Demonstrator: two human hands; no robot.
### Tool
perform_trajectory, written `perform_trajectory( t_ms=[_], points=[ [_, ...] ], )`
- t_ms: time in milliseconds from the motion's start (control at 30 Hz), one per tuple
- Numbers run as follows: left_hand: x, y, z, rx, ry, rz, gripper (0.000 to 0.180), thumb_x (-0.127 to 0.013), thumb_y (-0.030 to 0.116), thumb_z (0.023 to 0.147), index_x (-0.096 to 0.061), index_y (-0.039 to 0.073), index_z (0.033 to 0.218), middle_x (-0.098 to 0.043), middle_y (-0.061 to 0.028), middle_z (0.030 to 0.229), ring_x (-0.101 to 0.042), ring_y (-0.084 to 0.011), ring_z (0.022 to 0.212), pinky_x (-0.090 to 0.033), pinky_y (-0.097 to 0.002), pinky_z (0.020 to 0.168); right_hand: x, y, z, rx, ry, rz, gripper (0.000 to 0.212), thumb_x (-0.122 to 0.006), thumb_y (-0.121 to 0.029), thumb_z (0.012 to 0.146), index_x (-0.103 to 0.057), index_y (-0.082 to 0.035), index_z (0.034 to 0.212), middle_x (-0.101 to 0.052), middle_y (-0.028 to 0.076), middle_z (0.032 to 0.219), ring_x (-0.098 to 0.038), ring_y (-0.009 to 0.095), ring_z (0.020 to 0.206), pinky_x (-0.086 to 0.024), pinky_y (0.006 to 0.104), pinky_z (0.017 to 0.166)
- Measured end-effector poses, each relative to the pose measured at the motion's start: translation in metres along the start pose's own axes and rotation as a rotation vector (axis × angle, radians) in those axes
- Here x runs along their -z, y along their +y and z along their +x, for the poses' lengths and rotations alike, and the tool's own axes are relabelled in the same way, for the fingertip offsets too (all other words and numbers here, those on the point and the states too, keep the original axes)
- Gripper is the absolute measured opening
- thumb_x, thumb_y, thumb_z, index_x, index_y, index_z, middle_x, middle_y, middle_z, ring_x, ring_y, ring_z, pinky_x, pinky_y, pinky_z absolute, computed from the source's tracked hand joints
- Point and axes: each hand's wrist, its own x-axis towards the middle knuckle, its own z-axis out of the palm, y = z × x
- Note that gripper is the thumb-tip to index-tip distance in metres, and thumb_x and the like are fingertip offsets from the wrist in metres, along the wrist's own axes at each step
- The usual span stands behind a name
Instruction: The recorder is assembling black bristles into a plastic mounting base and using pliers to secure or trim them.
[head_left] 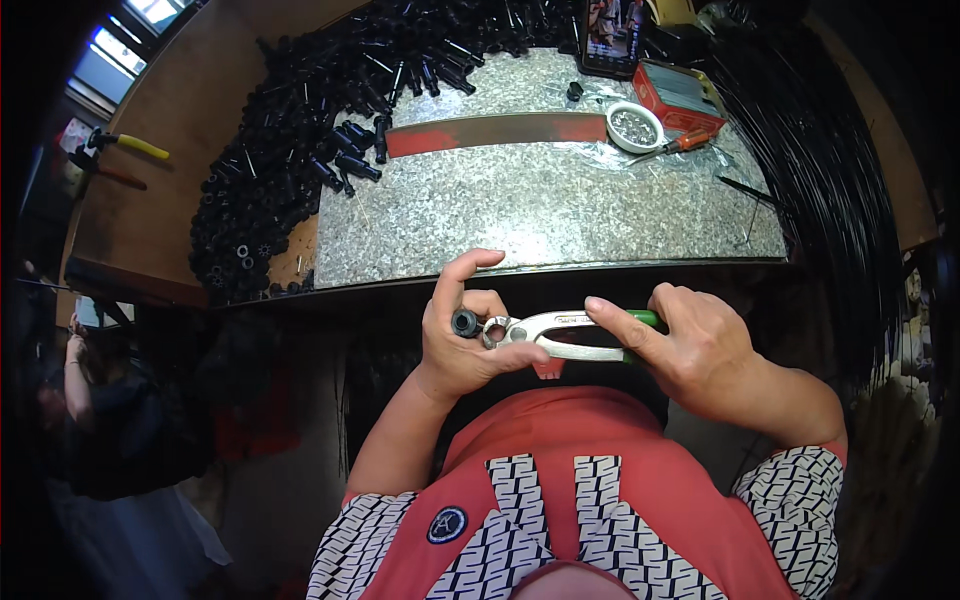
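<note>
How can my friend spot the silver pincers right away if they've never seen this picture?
Find the big speckled grey slab, then look just below its near edge. The silver pincers stretch there between the left hand and the right hand. Unlike the small black tubular piece beside their tips, they are shiny metal with green grips.

Glare whitens the slab (pixel 540 215); dark edges bend.
</note>
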Motion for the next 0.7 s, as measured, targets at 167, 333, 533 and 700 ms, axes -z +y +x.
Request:
perform_trajectory(
  t_ms=[167, 333, 533, 700],
  points=[
    [-0.001, 0.003, 0.001, 0.051, -0.036, -0.065, 0.078, -0.082, 0.008, 0.071, -0.035, -0.001, 0.132, -0.056, 0.0005, 0.062, -0.047, -0.0013, 0.055, -0.033, -0.015, 0.052, -0.013, 0.004, -0.001, -0.036, -0.048, 0.106, 0.069, -0.069, -0.005, 0.07, -0.052, -0.017, 0.136, -0.044, 0.007, 0.07, -0.05, 0.02, 0.058, -0.041, 0.033, 0.048],
    [-0.002, 0.008, 0.013, -0.049, 0.055, -0.23, 0.086, -0.084, 0.007, 0.069, -0.029, 0.002, 0.135, -0.059, -0.012, 0.092, -0.05, -0.0019, 0.059, -0.035, -0.0143, 0.054, -0.006, 0.016, 0.006, -0.102, -0.205, 0.446, 0.069, -0.073, -0.008, 0.074, -0.048, -0.013, 0.138, -0.049, 0.009, 0.073, -0.053, 0.024, 0.06, -0.043, 0.0367, 0.053],
    [0.04, 0.057, 0.034, -0.377, 0.441, -0.027, 0.073, -0.051, 0.049, 0.093, -0.027, -0.004, 0.137, -0.052, -0.0166, 0.105, -0.052, -0.0142, 0.069, -0.047, -0.0211, 0.055, -0.026, 0.064, -0.014, -0.273, -0.092, 0.293, 0.066, -0.074, -0.028, 0.08, -0.048, -0.017, 0.139, -0.055, 0.013, 0.08, -0.058, 0.031, 0.067, -0.047, 0.0415, 0.059],
    [0.149, 0.177, 0.032, -0.352, -0.06, -0.494, 0.053, -0.046, 0.032, 0.098, -0.035, 0.0, 0.139, -0.044, -0.0125, 0.138, -0.05, -0.0236, 0.111, -0.041, -0.0374, 0.094, -0.057, 0.093, -0.006, -0.348, 0.002, 0.089, 0.064, -0.069, -0.04, 0.081, -0.047, -0.017, 0.137, -0.056, 0.018, 0.09, -0.061, 0.037, 0.074, -0.051, 0.0439, 0.063]
  ],
)
